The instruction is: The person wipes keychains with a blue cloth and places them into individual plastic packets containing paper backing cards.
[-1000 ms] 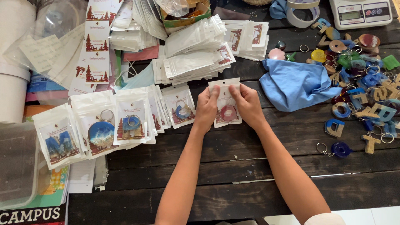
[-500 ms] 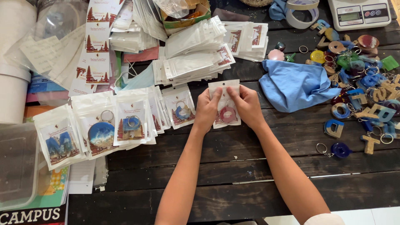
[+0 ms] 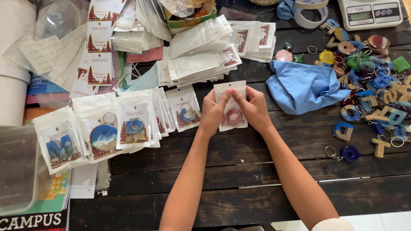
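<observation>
Head view, looking down on a dark wooden table [image 3: 222, 179]. Both hands meet at mid-table on one small clear packet [image 3: 231, 92], which lies flat on the boards with its hang-hole end pointing away from the person. A pink ring-shaped keychain [image 3: 234, 116] shows through the plastic, on a printed card.

Left hand [image 3: 212, 112]: closed on the packet's left edge, fingers curled over it, thumb toward the top. Right hand [image 3: 254, 109]: closed on the right edge in the same way, thumb near the top middle. The two thumbs almost touch over the upper part of the packet.

Just left of the left hand, a row of filled packets [image 3: 128, 124] overlaps like tiles; they carry blue keychains. Beyond the hands, stacks of empty packets [image 3: 201, 55] lean on each other. Right of the right hand, near but apart, lies a crumpled blue cloth [image 3: 302, 85]. Farther right, a heap of loose keychains [image 3: 372, 90] in blue, wood and mixed colours. A kitchen scale [image 3: 370, 13] and a tape roll [image 3: 310, 13] sit at the far edge.
</observation>
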